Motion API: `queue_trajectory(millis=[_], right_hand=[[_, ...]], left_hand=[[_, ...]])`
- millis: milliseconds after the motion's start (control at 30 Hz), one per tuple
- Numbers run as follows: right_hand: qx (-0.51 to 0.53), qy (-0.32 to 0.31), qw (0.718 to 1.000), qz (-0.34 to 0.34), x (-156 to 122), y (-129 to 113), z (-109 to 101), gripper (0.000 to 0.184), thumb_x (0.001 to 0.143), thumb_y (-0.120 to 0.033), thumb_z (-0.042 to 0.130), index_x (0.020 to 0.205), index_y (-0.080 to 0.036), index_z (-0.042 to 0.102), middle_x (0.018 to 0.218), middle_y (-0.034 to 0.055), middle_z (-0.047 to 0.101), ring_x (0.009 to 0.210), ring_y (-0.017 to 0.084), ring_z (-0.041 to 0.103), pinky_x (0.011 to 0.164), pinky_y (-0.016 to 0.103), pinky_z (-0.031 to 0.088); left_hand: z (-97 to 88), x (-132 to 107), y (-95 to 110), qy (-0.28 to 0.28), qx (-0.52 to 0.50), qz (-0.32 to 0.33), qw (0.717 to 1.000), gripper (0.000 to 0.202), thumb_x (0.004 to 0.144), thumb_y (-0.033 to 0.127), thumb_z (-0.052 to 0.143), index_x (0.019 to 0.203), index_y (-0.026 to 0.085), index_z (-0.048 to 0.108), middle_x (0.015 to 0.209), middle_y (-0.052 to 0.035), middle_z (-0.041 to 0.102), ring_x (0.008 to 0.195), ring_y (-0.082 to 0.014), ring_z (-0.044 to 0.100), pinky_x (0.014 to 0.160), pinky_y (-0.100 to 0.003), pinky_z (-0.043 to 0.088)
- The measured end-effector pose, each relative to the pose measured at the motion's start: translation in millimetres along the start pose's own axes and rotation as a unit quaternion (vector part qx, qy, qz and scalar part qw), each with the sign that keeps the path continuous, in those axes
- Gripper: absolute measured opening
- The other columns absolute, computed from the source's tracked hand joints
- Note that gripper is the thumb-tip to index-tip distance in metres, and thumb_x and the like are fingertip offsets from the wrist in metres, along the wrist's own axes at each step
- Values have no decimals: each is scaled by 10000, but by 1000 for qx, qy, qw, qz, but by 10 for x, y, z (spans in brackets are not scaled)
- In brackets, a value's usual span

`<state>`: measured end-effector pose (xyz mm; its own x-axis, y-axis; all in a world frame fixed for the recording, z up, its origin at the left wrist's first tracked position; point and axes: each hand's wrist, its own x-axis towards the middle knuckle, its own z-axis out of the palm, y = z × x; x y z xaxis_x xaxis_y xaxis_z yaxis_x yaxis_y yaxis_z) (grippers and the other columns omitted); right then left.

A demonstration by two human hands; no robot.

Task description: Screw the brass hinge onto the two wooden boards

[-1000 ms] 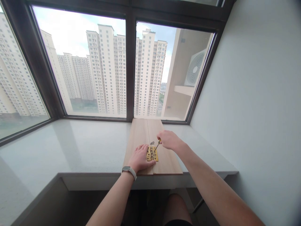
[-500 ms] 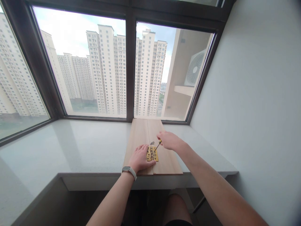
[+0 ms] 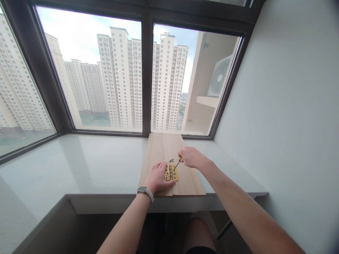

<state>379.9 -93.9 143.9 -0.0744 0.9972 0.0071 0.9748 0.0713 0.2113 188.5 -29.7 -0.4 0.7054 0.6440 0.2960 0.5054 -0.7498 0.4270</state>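
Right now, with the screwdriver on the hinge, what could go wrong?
The slanted screwdriver in the right hand might slip off the hinge, perhaps toward the left hand beside it. The small pieces, apparently screws, lying just beyond the hinge could get knocked away.

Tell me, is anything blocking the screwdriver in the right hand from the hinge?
Nothing visible is in the way: the screwdriver in the right hand slants down to the right side of the gold hinge. The left hand covers part of its left side, and the small screws lie beyond it, both off that path.
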Motion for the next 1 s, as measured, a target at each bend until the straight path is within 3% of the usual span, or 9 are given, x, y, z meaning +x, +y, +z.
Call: queue_trajectory(millis=[200, 433, 733, 1000], right_hand=[[22, -30, 997, 60, 87, 30, -6, 197, 864, -359, 687, 962, -201, 753, 1010, 121, 744, 936, 245, 693, 738, 295, 474], [34, -40, 994, 95, 101, 70, 54, 309, 859, -399, 680, 1051, -165, 741, 1070, 155, 728, 942, 252, 692, 721, 291, 473], [92, -13, 989, 116, 33, 238, 17, 164, 851, -348, 712, 949, -218, 730, 1005, 67, 734, 888, 190, 680, 669, 252, 429], [96, 16, 979, 177, 115, 345, 295, 214, 929, -340, 619, 1056, -202, 723, 1035, 99, 730, 934, 192, 672, 730, 252, 429]], left_hand=[[6, -5, 0, 3, 3, 4, 1000, 903, 735, 682, 649, 1483, 251, 383, 1493, -86, 499, 1422, -327, 378, 1188, -449, 281], [-6, -9, 10, -1, 5, 2, 1000, 917, 736, 688, 643, 1491, 240, 377, 1506, -97, 485, 1426, -322, 369, 1193, -443, 260], [-9, -8, 6, 0, -1, 3, 1000, 918, 724, 706, 647, 1477, 248, 390, 1481, -95, 508, 1410, -334, 386, 1182, -452, 290], [-33, -11, 24, -8, -6, -4, 1000, 915, 726, 689, 654, 1483, 253, 383, 1490, -93, 502, 1424, -336, 369, 1193, -458, 263]])
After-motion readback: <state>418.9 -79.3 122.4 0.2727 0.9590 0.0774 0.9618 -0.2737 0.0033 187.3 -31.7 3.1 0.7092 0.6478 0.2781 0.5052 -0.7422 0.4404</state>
